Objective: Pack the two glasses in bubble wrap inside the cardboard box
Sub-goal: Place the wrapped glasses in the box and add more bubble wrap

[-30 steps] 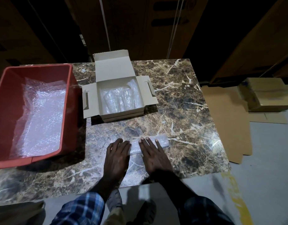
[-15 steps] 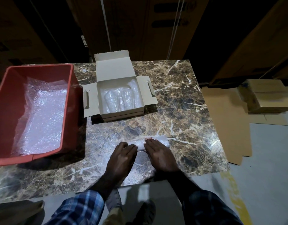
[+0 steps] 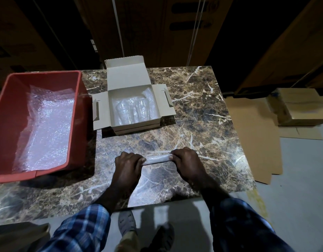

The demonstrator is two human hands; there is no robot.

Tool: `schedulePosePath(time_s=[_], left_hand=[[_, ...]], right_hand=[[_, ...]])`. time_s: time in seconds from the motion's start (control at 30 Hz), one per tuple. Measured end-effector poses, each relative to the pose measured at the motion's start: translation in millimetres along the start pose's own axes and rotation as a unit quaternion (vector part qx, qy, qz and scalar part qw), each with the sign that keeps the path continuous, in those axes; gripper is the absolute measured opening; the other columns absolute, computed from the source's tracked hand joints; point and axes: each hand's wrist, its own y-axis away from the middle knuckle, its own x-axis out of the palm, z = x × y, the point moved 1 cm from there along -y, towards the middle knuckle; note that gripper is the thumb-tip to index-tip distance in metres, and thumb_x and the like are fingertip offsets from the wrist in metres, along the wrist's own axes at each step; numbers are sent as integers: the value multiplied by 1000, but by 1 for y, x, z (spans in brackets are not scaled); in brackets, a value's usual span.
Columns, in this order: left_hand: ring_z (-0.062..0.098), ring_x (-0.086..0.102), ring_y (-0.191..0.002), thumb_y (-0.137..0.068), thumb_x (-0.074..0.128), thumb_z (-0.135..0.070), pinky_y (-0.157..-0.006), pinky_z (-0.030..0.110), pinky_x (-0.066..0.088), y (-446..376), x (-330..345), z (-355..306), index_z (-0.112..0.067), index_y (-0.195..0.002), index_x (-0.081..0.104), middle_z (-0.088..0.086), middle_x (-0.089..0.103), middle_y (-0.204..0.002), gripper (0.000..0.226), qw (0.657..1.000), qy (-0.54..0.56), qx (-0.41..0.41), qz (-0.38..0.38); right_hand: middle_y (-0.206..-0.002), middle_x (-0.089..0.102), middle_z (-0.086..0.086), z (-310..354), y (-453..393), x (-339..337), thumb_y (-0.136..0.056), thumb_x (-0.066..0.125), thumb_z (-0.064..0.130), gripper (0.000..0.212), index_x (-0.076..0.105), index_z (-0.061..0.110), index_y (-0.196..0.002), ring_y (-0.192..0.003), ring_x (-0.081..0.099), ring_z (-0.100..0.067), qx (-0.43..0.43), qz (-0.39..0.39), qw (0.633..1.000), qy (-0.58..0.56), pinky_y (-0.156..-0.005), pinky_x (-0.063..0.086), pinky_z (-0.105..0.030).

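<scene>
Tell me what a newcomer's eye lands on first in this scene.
First, the two hands at the near middle of the marble table: the left hand and right hand each grip an end of a rolled bubble wrap. Behind them sits the open cardboard box with wrapped glasses inside. At the left, a red bin holds more bubble wrap.

My left hand (image 3: 129, 163) and right hand (image 3: 186, 160) sit side by side, knuckles up, fingers curled round the ends of a roll (image 3: 157, 159).
</scene>
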Motion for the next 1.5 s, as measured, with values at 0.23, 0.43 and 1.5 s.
schedulePosePath(time_s=[0.23,0.43,1.5], left_hand=[[16,44,-91,-95,62,-44,-80,33,16,-11,-5,-6,-27,-79,57,-12,62,-78,24,994,-15,-106,12],[21,51,-90,-91,57,-47,-78,35,27,-1,-5,11,-26,-85,69,-5,59,-89,25,995,-54,-78,-35],[19,50,-80,-90,53,-23,-68,33,32,2,-44,10,-19,-99,62,-3,58,-88,13,969,-125,99,188]], right_hand=[[-85,69,-6,2,-2,14,-94,61,26,19,75,15,-88,-85,54,-25,89,-41,995,8,-77,38,-34],[-96,58,-7,-3,5,11,-88,70,26,14,73,14,-96,-89,51,-24,95,-76,990,67,-79,43,-38],[-121,65,-7,0,35,-11,-92,58,8,34,63,17,-124,-102,66,-21,102,171,979,43,-84,51,-27]])
